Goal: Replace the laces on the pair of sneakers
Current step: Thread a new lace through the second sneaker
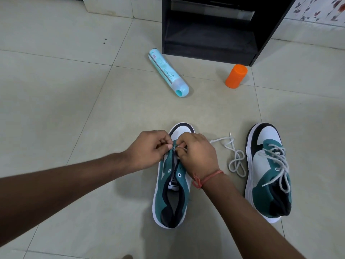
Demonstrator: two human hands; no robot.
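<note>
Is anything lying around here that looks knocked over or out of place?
The pale blue bottle lies on its side on the floor tiles, while the orange container stands upright. Nothing spilled shows.

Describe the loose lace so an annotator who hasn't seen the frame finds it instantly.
Start at the two teal sneakers on the tiled floor. The loose lace lies in the gap between them, a pale grey cord in loops on the tile, unlike the lace threaded through the right-hand shoe.

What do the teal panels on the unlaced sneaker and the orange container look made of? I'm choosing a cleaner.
Unlaced sneaker: the teal panels look like suede or a synthetic nap, matte and without glare.
Orange container: probably plastic, with a smooth surface, even colour and a soft sheen.
</note>
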